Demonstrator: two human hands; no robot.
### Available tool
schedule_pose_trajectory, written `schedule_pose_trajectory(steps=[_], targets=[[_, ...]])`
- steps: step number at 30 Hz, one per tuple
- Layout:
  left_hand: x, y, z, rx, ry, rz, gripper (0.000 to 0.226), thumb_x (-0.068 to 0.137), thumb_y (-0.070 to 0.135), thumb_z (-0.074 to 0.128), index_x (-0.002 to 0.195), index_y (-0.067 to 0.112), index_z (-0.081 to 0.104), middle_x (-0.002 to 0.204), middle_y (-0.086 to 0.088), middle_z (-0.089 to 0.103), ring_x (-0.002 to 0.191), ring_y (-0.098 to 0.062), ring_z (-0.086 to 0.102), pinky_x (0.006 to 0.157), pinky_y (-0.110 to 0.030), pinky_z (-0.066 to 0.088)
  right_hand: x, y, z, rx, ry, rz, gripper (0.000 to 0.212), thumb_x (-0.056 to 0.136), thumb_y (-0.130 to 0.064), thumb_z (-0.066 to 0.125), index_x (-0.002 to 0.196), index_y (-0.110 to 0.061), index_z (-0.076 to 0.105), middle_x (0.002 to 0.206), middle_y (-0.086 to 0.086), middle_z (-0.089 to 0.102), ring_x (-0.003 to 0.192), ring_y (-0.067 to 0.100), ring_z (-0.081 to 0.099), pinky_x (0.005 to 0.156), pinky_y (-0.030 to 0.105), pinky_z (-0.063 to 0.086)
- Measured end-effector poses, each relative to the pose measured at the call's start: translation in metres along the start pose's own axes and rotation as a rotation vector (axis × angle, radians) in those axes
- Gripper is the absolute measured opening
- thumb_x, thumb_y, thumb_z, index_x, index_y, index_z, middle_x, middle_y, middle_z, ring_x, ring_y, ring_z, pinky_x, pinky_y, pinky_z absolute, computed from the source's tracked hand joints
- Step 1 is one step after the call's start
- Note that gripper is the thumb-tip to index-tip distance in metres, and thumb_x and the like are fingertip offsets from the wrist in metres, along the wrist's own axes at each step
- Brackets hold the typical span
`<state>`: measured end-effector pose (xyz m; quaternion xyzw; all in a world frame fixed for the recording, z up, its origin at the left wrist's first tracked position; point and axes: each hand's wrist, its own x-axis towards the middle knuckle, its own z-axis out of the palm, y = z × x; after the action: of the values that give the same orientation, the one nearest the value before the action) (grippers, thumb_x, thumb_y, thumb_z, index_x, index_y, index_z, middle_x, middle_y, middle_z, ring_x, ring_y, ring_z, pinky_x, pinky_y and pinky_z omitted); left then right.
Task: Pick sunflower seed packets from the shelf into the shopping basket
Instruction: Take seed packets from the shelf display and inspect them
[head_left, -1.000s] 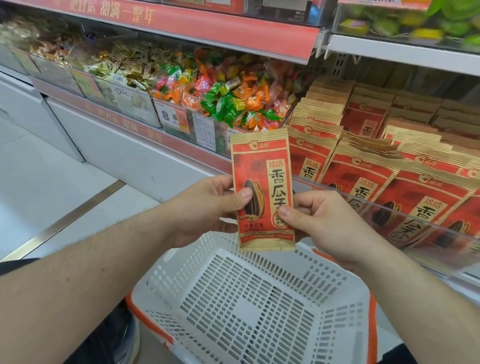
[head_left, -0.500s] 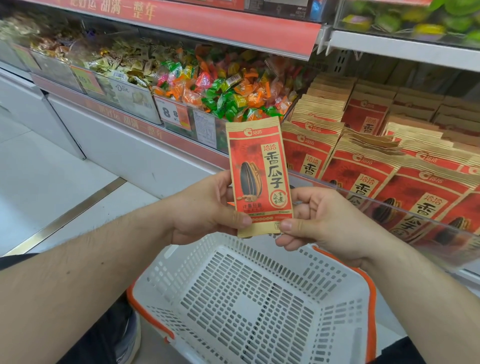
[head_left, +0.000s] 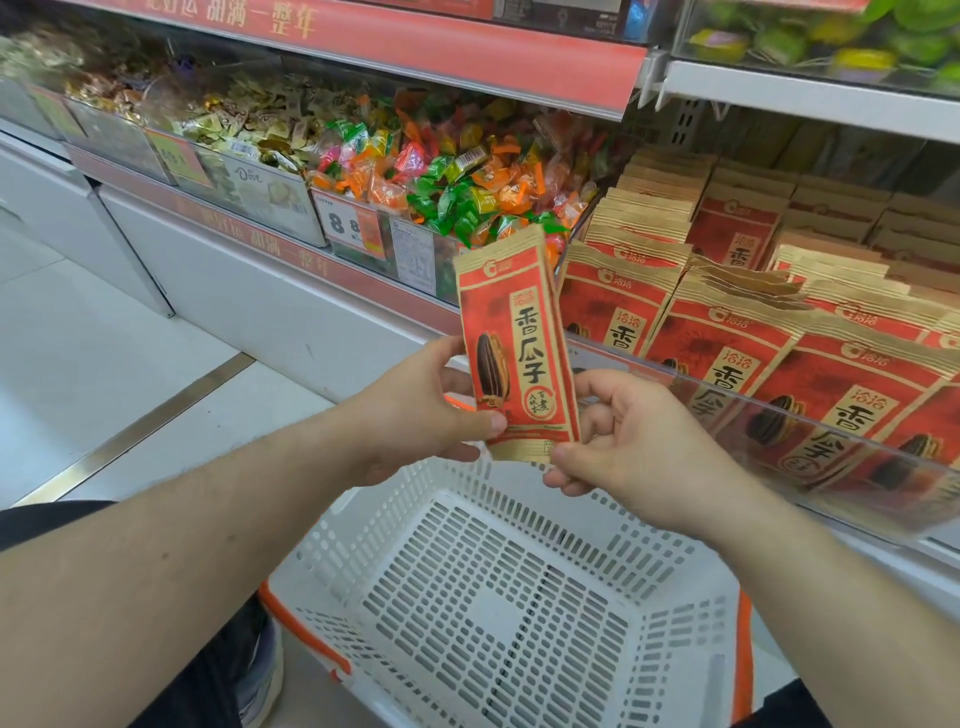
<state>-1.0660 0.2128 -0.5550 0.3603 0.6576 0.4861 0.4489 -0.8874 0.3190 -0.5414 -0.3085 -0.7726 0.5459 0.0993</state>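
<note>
Behind the packet, fingers of both hands hidden, shelf cropped

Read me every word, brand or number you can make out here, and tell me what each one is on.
"香瓜子": held seed packet, pinched by left hand and right hand.
"洽洽": shelf packets.
"Dove": chocolate bin label.
"8 8": price tag.
"甜满一整年": red shelf strip.
Small print on the bin labels: unreadable.
</note>
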Motion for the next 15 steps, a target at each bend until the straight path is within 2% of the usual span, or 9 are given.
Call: schedule_pose_trajectory(steps=[1, 3, 5, 6, 8, 10, 12, 15], targets=[[0.0, 0.0, 0.002, -0.013, 0.059, -0.008, 0.063, 0.084, 0.008, 0.077, 0.135, 0.026, 0.046, 0.116, -0.004, 0.066, 0.095, -0.019, 0.073, 0.08, -0.041, 0.061, 0.0, 0.002, 0.005, -0.105, 0.053, -0.03, 0.036, 0.088, 0.001, 0.068, 0.116, -0.019, 0.059, 0.075, 0.016, 0.069, 0.07, 0.016, 0.074, 0.067, 0.037, 0.062], [0.001, 0.001, 0.007, -0.097, 0.079, -0.018, 0.057, 0.077, 0.025, 0.081, 0.125, 0.025, 0.051, 0.11, -0.002, 0.069, 0.094, -0.018, 0.073, 0.083, -0.042, 0.06, -0.001, 0.003, 0.015, -0.303, 0.103, -0.109, 0.033, 0.088, -0.01, 0.069, 0.113, -0.027, 0.057, 0.071, 0.007, 0.067, 0.069, 0.011, 0.073, 0.066, 0.039, 0.059], [0.002, 0.002, 0.009, -0.127, 0.077, -0.031, 0.059, 0.071, 0.038, 0.087, 0.117, 0.021, 0.054, 0.103, -0.002, 0.071, 0.094, -0.02, 0.072, 0.085, -0.045, 0.058, -0.001, 0.003, 0.02, -0.404, 0.074, -0.145, 0.034, 0.085, -0.019, 0.073, 0.111, -0.032, 0.056, 0.073, 0.0, 0.066, 0.069, 0.009, 0.069, 0.067, 0.04, 0.057], [0.003, 0.001, 0.01, -0.115, 0.083, -0.034, 0.057, 0.071, 0.038, 0.088, 0.113, 0.018, 0.055, 0.099, -0.003, 0.07, 0.091, -0.021, 0.072, 0.084, -0.045, 0.058, -0.001, 0.003, 0.022, -0.403, 0.034, -0.138, 0.036, 0.082, -0.024, 0.077, 0.11, -0.034, 0.056, 0.076, -0.003, 0.067, 0.067, 0.009, 0.067, 0.069, 0.04, 0.056], [0.002, 0.001, 0.01, -0.092, 0.071, -0.042, 0.048, 0.076, 0.024, 0.086, 0.111, 0.015, 0.055, 0.096, -0.005, 0.068, 0.089, -0.026, 0.072, 0.082, -0.047, 0.059, -0.002, 0.001, 0.022, -0.345, -0.031, -0.126, 0.031, 0.076, -0.038, 0.079, 0.101, -0.038, 0.062, 0.082, -0.011, 0.07, 0.063, 0.012, 0.066, 0.069, 0.041, 0.057], [0.001, -0.001, 0.009, -0.047, -0.008, -0.059, 0.049, 0.077, 0.015, 0.085, 0.116, 0.017, 0.056, 0.102, -0.007, 0.066, 0.091, -0.029, 0.072, 0.083, -0.051, 0.06, -0.001, 0.0, 0.016, -0.27, 0.042, -0.174, 0.014, 0.078, -0.044, 0.073, 0.089, -0.039, 0.066, 0.082, -0.017, 0.07, 0.062, 0.019, 0.066, 0.068, 0.045, 0.057], [-0.002, -0.001, 0.011, 0.022, -0.1, -0.055, 0.056, 0.072, 0.013, 0.088, 0.117, 0.024, 0.057, 0.11, -0.009, 0.063, 0.09, -0.029, 0.072, 0.083, -0.051, 0.06, -0.002, -0.001, 0.009, -0.217, 0.158, -0.234, 0.007, 0.084, -0.045, 0.065, 0.082, -0.038, 0.064, 0.081, -0.011, 0.07, 0.057, 0.017, 0.065, 0.066, 0.047, 0.056], [-0.005, -0.003, 0.016, 0.115, -0.172, -0.035, 0.071, 0.067, 0.01, 0.089, 0.124, 0.032, 0.053, 0.115, -0.008, 0.059, 0.085, -0.023, 0.07, 0.083, -0.054, 0.059, -0.004, -0.004, 0.005, -0.235, 0.21, -0.29, 0.02, 0.085, -0.05, 0.058, 0.081, -0.031, 0.064, 0.075, 0.001, 0.068, 0.056, 0.024, 0.063, 0.061, 0.048, 0.054]])
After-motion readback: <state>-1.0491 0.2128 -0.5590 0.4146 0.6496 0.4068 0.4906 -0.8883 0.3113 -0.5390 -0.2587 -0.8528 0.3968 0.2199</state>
